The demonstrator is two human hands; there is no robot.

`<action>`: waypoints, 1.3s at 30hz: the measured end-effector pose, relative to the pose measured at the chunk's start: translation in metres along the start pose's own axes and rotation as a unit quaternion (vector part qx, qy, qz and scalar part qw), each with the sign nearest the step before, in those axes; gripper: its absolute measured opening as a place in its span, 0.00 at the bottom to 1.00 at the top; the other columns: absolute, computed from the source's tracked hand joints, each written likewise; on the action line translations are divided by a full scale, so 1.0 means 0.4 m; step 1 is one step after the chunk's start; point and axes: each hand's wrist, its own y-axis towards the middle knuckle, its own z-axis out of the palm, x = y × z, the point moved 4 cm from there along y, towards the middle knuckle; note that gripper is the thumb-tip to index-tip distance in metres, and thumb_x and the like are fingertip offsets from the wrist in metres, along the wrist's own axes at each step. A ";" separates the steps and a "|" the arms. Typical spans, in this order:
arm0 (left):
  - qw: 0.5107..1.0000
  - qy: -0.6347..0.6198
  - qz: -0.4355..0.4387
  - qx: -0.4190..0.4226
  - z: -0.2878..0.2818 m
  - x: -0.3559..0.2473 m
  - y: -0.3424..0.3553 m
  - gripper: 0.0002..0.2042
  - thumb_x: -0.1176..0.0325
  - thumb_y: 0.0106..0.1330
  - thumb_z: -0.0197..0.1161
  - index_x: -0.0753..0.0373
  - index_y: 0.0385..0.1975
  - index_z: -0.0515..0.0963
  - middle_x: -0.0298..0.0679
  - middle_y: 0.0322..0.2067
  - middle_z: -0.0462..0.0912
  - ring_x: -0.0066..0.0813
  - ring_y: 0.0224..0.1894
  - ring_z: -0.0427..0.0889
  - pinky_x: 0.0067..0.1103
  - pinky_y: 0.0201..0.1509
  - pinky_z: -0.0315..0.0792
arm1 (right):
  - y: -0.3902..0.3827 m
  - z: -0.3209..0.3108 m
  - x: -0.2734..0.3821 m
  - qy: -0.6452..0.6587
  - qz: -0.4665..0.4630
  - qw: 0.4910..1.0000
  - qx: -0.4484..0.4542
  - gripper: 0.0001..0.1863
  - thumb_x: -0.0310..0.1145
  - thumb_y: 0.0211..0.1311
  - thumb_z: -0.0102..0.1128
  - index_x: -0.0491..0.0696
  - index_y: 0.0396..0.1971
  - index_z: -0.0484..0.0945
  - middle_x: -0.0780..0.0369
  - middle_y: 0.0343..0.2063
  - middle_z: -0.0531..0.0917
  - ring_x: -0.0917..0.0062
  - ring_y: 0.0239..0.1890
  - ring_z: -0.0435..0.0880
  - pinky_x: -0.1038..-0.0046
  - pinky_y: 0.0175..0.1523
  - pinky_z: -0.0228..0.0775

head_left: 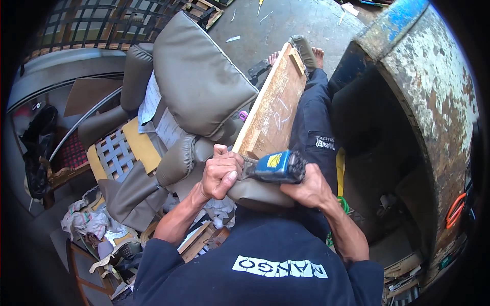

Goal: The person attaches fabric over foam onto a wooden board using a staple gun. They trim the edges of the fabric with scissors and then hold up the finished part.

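Observation:
My right hand [309, 186] is closed on a blue and black staple gun [280, 166] with a yellow label, its nose beside my other hand. My left hand [222, 173] grips the near end of a padded piece [258, 191] in grey-brown upholstery, at the end of a wooden board [275, 102]. The board lies lengthwise along my legs, with pale markings on its face and grey-brown padding at its far end. What is under my left fingers is partly hidden.
Grey-brown cushions [199, 76], a woven webbing panel [115, 153] and scraps of cloth [84, 219] lie at the left. A worn, paint-flaked structure [423, 102] stands close on the right, with an orange coiled cord [454, 211]. A yellow-handled tool [260, 7] lies on the floor [280, 25].

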 end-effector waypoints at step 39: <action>0.868 -0.198 -0.449 0.084 0.017 0.132 0.003 0.45 0.74 0.65 0.67 0.62 0.79 0.46 0.52 0.72 0.62 0.39 0.75 0.59 0.31 0.79 0.53 | -0.018 0.083 -0.023 -0.035 -0.055 0.998 0.010 0.13 0.30 0.52 0.68 0.41 0.37 0.86 0.47 0.27 0.86 0.53 0.35 0.89 0.62 0.40 0.80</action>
